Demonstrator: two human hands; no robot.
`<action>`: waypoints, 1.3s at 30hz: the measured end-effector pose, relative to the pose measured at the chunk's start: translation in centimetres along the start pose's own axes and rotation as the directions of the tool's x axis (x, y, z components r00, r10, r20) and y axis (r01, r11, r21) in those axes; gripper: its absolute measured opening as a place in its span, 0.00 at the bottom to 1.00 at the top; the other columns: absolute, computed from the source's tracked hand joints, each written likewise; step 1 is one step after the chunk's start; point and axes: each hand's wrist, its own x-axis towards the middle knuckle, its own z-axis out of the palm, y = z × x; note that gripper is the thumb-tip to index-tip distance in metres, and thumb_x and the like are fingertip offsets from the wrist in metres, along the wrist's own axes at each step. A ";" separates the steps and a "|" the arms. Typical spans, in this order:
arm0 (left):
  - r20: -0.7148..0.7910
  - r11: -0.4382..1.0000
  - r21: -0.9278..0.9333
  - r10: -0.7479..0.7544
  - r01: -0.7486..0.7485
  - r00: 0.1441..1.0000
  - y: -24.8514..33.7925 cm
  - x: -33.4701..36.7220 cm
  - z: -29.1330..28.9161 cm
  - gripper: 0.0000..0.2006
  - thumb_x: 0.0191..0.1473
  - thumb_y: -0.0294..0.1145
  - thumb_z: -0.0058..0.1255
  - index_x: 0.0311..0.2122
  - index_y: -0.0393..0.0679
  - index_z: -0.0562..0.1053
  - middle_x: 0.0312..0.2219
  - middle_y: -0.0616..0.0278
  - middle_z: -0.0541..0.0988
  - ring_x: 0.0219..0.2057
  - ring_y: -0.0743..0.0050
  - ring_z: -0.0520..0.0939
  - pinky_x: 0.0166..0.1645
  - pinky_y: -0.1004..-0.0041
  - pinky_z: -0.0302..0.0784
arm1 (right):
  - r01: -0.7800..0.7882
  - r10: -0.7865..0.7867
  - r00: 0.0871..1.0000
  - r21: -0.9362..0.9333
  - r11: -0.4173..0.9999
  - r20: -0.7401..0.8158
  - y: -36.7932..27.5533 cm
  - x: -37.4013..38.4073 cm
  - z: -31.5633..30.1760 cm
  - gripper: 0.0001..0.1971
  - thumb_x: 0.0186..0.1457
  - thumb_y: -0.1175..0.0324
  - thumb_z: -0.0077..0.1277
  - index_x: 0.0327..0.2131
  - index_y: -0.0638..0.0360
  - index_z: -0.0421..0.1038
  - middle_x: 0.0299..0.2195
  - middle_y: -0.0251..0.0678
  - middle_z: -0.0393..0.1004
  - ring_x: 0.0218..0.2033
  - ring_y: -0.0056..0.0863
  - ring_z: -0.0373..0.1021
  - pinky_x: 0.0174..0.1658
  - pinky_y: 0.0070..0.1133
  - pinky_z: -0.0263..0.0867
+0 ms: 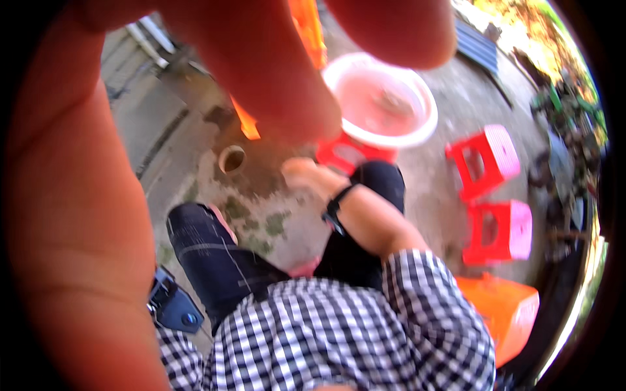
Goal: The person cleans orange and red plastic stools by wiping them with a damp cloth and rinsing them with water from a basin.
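My left hand (85,215) is raised very close to the camera and fills the left and top of the picture. Its fingers are spread apart, with the gap between two of them showing the yard behind, and nothing shows in its grasp. Lower down, my right hand (306,174) hangs over the wet ground between my knees, a black band on the wrist. It is blurred, so its fingers cannot be made out. Just beyond it, a pink and white basin (424,124) rests on a red stool (336,155); some greyish thing lies inside.
Two red plastic stools with pink tops, one (482,163) farther and one (499,231) nearer, stand at the right. An orange plastic container (512,313) sits by my right elbow. A round hole (232,159) opens in the ground. Clutter and plants (561,130) line the right edge.
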 end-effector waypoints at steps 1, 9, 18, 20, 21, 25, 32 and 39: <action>-0.009 0.996 0.086 -0.001 0.002 1.000 1.7 0.4 -0.9 0.22 0.51 0.22 0.57 0.53 0.37 0.70 0.45 0.55 0.77 0.42 0.69 0.80 0.42 0.75 0.76 | 0.094 -0.095 0.995 -0.025 0.995 -0.040 -3.6 0.7 -0.4 0.08 0.45 0.69 0.54 0.28 0.58 0.81 0.31 0.44 0.80 0.35 0.43 0.77 0.36 0.36 0.73; -0.135 0.992 0.117 0.052 -0.036 0.990 -4.8 0.0 -4.2 0.25 0.50 0.22 0.57 0.55 0.37 0.68 0.47 0.54 0.76 0.42 0.68 0.80 0.40 0.76 0.76 | -0.188 0.226 0.950 0.184 0.965 -0.214 -5.5 -2.2 -0.9 0.13 0.56 0.64 0.48 0.41 0.56 0.79 0.41 0.41 0.79 0.43 0.35 0.76 0.43 0.32 0.72; -0.136 0.972 0.211 0.134 -0.103 0.982 -1.9 -1.7 -6.5 0.28 0.48 0.23 0.57 0.57 0.37 0.66 0.49 0.52 0.75 0.42 0.66 0.80 0.38 0.76 0.76 | 0.026 -0.023 0.989 -0.018 1.000 0.149 -0.6 6.2 0.3 0.16 0.52 0.60 0.52 0.41 0.58 0.79 0.44 0.46 0.78 0.48 0.43 0.74 0.47 0.35 0.71; -0.155 0.967 0.232 0.143 -0.105 0.977 -0.9 -1.6 -6.6 0.29 0.48 0.23 0.57 0.57 0.37 0.66 0.49 0.51 0.75 0.42 0.66 0.80 0.37 0.76 0.76 | 0.011 -0.005 0.987 -0.037 0.999 0.159 -0.1 7.2 0.3 0.17 0.52 0.58 0.53 0.41 0.58 0.78 0.44 0.46 0.78 0.48 0.43 0.74 0.48 0.35 0.71; -0.159 0.968 0.225 0.148 -0.110 0.976 -0.9 -1.7 -6.3 0.29 0.48 0.23 0.57 0.58 0.37 0.66 0.49 0.51 0.75 0.42 0.66 0.80 0.37 0.76 0.76 | -0.011 0.018 0.987 -0.044 0.999 0.159 1.0 7.3 0.4 0.18 0.52 0.57 0.54 0.42 0.58 0.78 0.44 0.46 0.78 0.48 0.42 0.74 0.48 0.35 0.71; -0.145 0.942 0.320 0.154 -0.101 0.977 1.4 -1.8 -6.9 0.31 0.47 0.24 0.57 0.59 0.37 0.65 0.50 0.50 0.75 0.42 0.65 0.80 0.36 0.77 0.76 | 0.154 -0.145 0.980 -0.054 0.987 0.139 -2.4 6.9 -1.7 0.18 0.52 0.55 0.54 0.42 0.56 0.79 0.43 0.43 0.79 0.47 0.43 0.74 0.47 0.35 0.72; -0.379 0.878 0.190 -0.348 0.440 0.857 -6.5 -4.1 -10.2 0.33 0.46 0.24 0.57 0.60 0.38 0.63 0.51 0.49 0.74 0.42 0.63 0.81 0.34 0.77 0.76 | 0.138 -0.165 0.978 0.196 0.971 0.130 -2.7 5.3 -3.2 0.24 0.51 0.53 0.56 0.49 0.54 0.73 0.46 0.45 0.76 0.49 0.44 0.72 0.50 0.35 0.68; -0.559 0.428 -0.137 -0.778 0.893 0.287 -20.5 -23.9 -14.9 0.18 0.52 0.24 0.55 0.50 0.37 0.73 0.34 0.63 0.79 0.26 0.82 0.79 0.27 0.83 0.72 | 0.170 0.127 0.917 0.657 0.735 -0.379 4.7 13.6 -13.0 0.19 0.53 0.55 0.59 0.45 0.53 0.76 0.33 0.40 0.78 0.35 0.33 0.76 0.40 0.28 0.70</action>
